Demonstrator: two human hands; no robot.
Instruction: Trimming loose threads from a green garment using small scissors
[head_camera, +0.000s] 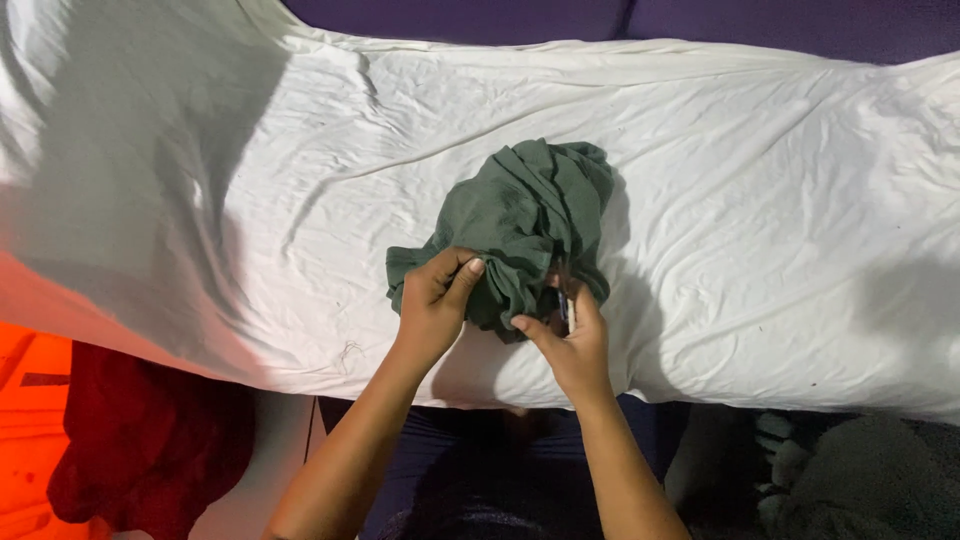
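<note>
Both forearms reach up from the bottom edge of the view and angle inward, so the hands meet at the near edge of a bunched dark green cloth (525, 225). The left hand (432, 300) is curled, knuckles up, its fingers and thumb closed on the cloth's lower left fold. The right hand (572, 340) is turned more on its side, thumb pointing left toward the other hand, its fingers pinching the cloth's lower right edge. The two hands sit close together with a hanging fold of green fabric between them; both are clamped on the cloth.

The cloth lies in a crumpled heap near the middle of a bed, on a white sheet (760, 200) that is heavily creased. Its far part rests on the sheet, while the near part is gathered up in the hands.

The sheet spreads across almost the whole width of the view and drapes over the near edge of the bed. Beyond it, along the top, runs a dark purple surface (700, 20). At the lower left, a dark red fabric (140, 440) lies beside an orange surface (30, 400). At the lower right, a dim grey-green heap of fabric (860, 480) sits in shadow. Between the forearms, dark blue clothing (490, 450) on the person's lap shows.
</note>
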